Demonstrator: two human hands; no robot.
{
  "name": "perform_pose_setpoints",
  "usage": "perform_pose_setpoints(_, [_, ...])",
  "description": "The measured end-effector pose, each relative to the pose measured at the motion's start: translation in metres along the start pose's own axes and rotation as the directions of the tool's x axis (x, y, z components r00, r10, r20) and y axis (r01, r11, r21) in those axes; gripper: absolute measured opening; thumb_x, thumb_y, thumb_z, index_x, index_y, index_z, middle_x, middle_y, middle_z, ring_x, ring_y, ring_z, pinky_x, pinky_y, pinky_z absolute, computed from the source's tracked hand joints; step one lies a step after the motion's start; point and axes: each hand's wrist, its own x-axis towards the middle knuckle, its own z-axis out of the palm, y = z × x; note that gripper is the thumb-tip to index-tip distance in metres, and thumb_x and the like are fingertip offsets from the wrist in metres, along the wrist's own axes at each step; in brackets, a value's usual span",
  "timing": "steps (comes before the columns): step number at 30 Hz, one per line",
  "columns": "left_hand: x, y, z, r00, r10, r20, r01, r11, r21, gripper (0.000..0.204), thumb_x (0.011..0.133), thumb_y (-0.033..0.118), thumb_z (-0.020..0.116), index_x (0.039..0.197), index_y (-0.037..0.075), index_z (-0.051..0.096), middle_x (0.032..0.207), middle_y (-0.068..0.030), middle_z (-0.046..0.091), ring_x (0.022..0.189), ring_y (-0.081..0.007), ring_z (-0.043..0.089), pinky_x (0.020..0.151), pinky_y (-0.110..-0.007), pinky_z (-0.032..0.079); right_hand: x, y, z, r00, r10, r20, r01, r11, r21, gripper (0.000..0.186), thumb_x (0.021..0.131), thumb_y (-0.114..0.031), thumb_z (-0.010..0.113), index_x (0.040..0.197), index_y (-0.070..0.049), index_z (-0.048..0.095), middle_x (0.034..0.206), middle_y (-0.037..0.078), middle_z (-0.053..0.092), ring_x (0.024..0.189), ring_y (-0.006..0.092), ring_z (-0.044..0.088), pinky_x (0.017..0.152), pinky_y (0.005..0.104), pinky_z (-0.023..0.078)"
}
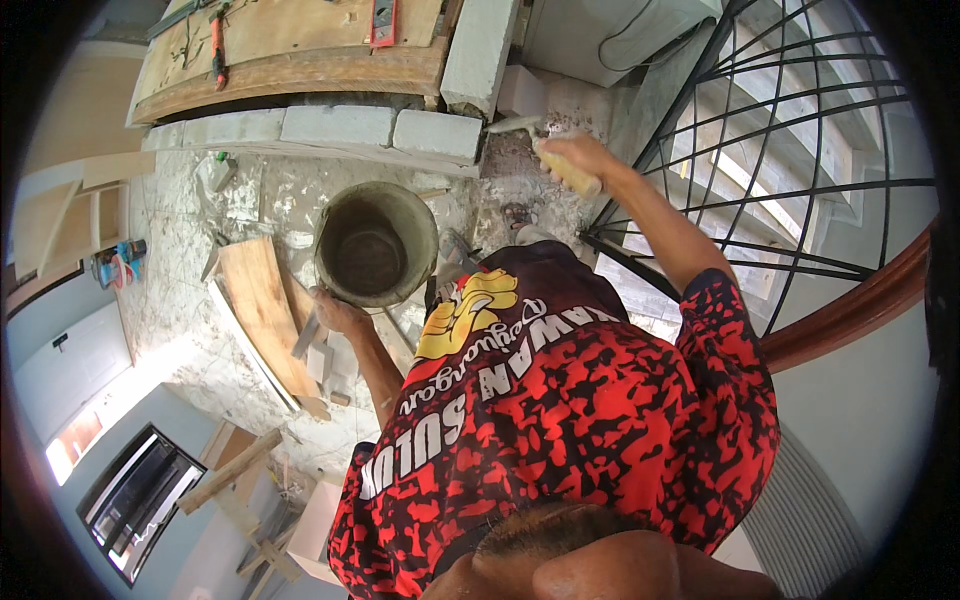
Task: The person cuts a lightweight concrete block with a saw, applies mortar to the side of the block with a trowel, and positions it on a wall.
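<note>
My right hand (578, 160) is closed round the yellowish handle of a trowel (514, 124). The trowel's blade points left, at the corner where two runs of pale blocks meet. Nearest to the blade is the end block (437, 134) of a low block wall (232, 127); whether they touch I cannot tell. Below that wall, my left hand (340, 312) grips the lower rim of a round grey bucket (421, 235). The bucket's mouth faces up, and its inside is coated with grey residue. The fingers of my left hand are partly hidden by the rim.
Behind the blocks, a wooden board (290, 45) bears a red-handled tool (217, 48) and a red level (384, 22). Wood planks (262, 305) lie left of the bucket on the stained floor. A black metal railing (790, 150) borders stairs at the right.
</note>
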Motion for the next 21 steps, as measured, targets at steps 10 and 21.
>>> perform_pose_setpoints(10, [0.001, -0.016, -0.019, 0.981, 0.176, 0.077, -0.187, 0.963, 0.192, 0.05, 0.098, 0.038, 0.038, 0.103, -0.007, 0.06, 0.098, -0.0135, 0.062, 0.084, -0.0193, 0.06, 0.074, -0.032, 0.052, -0.038, -0.002, -0.021, 0.999, 0.015, 0.047, -0.015, 1.0, 0.001, 0.032, 0.091, -0.029, 0.054, 0.108, -0.001, 0.055, 0.082, 0.008, 0.061, 0.053, 0.0119, 0.055, 0.041, 0.0247, 0.046])
perform_pose_setpoints(21, [-0.006, -0.001, -0.016, 0.999, -0.029, 0.026, 0.029, 1.0, 0.009, 0.054, 0.098, 0.039, 0.038, 0.105, -0.009, 0.059, 0.099, -0.015, 0.062, 0.084, -0.0201, 0.06, 0.076, -0.032, 0.052, 0.034, 0.149, 0.03, 0.985, -0.132, -0.114, 0.125, 0.99, -0.065, 0.036, 0.089, -0.029, 0.053, 0.106, 0.002, 0.053, 0.076, 0.01, 0.059, 0.054, 0.0189, 0.057, 0.05, 0.0331, 0.047])
